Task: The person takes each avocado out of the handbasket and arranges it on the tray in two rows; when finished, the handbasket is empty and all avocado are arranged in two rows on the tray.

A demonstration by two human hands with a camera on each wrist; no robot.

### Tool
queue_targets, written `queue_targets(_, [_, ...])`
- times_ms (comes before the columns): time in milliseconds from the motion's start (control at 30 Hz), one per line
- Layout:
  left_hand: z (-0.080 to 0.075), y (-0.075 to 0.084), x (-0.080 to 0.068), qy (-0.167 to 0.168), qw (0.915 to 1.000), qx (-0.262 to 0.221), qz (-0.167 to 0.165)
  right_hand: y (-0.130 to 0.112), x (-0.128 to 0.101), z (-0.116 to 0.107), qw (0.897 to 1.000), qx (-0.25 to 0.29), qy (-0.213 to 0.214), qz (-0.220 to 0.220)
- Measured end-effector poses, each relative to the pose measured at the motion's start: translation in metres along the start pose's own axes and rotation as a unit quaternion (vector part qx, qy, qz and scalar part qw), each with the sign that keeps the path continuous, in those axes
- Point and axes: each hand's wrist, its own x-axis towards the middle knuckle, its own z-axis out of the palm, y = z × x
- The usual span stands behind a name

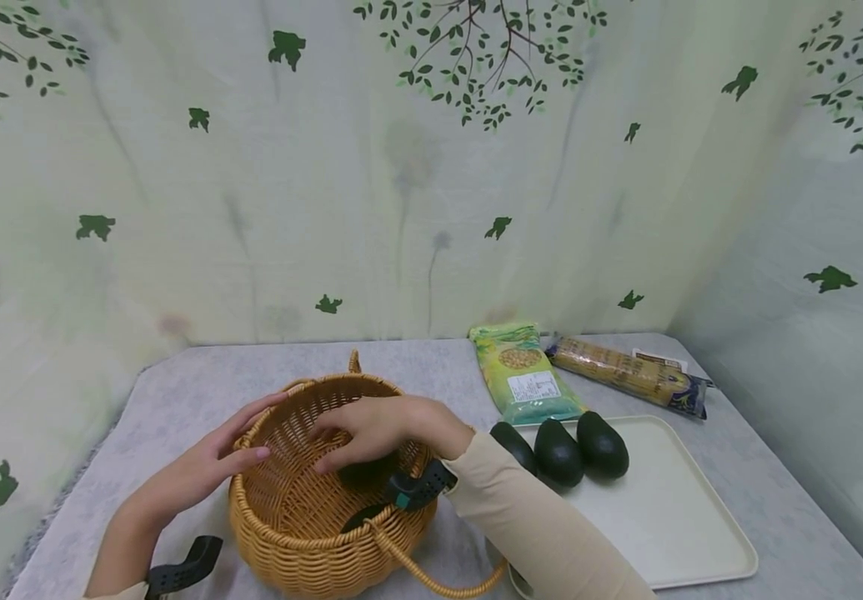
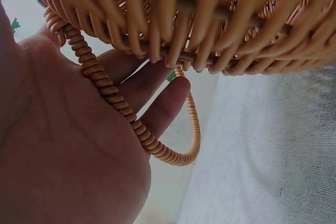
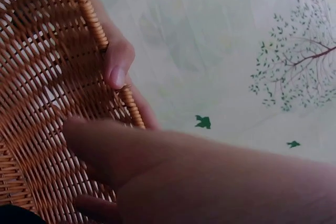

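A round wicker basket [image 1: 333, 571] stands tilted toward me, its mouth facing up. My left hand [image 1: 202, 467] grips its left rim, the thumb hooked over the edge as the right wrist view shows. In the left wrist view the looped handle [image 2: 118, 103] lies across the palm of that hand. My right hand [image 1: 371, 425] reaches down inside the basket with relaxed fingers and nothing between them. Just below it sits a dark green avocado [image 1: 368, 473], and a second avocado [image 1: 362, 517] shows partly behind the near rim.
To the right, a white tray [image 1: 671, 500] bears three avocados [image 1: 602, 446] at its left end. Behind it lie a green and yellow bag [image 1: 524, 375] and a long pack of noodles [image 1: 626, 371]. A second handle [image 1: 446, 583] droops at the front right of the basket.
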Motion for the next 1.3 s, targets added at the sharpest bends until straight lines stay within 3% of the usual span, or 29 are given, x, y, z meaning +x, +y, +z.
queue_targets(200, [0.0, 0.0, 0.0, 0.001, 1.0, -0.003, 0.001, -0.001, 0.001, 0.001, 1.0, -0.012, 0.011, 0.002])
queue_targets(567, [0.001, 0.001, -0.001, 0.004, 1.0, -0.003, 0.0, -0.004, 0.005, 0.005, 0.994, -0.054, 0.012, 0.094])
queue_targets(667, [0.001, 0.001, -0.001, 0.004, 1.0, -0.003, -0.003, -0.002, 0.005, 0.004, 0.996, -0.04, -0.001, 0.08])
queue_targets(867, [0.0, 0.001, -0.003, 0.003, 0.9999, -0.006, -0.008, 0.002, 0.007, 0.005, 1.0, 0.004, -0.027, 0.001])
queue_targets(1000, [0.001, 0.0, -0.003, 0.002, 0.9999, -0.013, -0.009, 0.004, 0.01, 0.008, 0.999, 0.001, -0.035, -0.036])
queue_targets(1300, [0.001, 0.0, -0.003, 0.004, 0.9999, -0.008, -0.007, 0.003, 0.015, 0.014, 0.998, -0.051, -0.03, -0.027])
